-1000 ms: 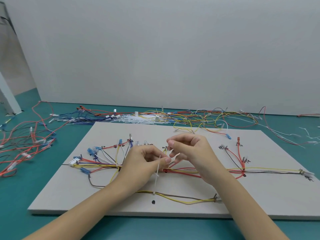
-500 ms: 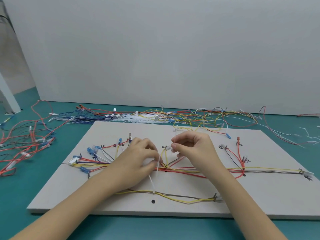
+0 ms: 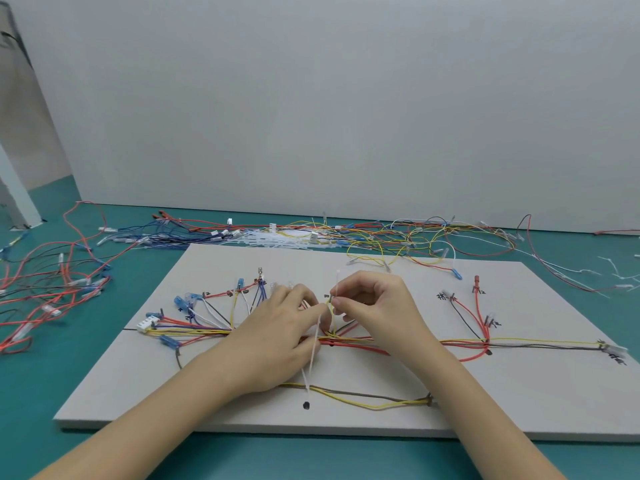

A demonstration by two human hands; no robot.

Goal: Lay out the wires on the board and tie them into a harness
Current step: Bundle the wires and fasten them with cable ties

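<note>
A grey board lies on the teal table, with red, yellow, blue and black wires laid along a horizontal trunk and fanned out into branches. My left hand rests on the middle of the bundle and pinches a white cable tie, whose tails hang down toward a black dot. My right hand is just right of it, its thumb and forefinger pinching the tie's upper end, which pokes up at the bundle's yellow wires. A loose yellow and brown wire pair runs along the board's front.
Loose wires and a heap of white cable ties lie along the table behind the board. More red wires are spread on the left. Cut tie scraps lie at the far right. A white wall stands behind.
Both hands have shifted slightly away from me along the bundle. The tie's tail has swung lower under my left hand, and its other end now sticks up from my right fingers.
</note>
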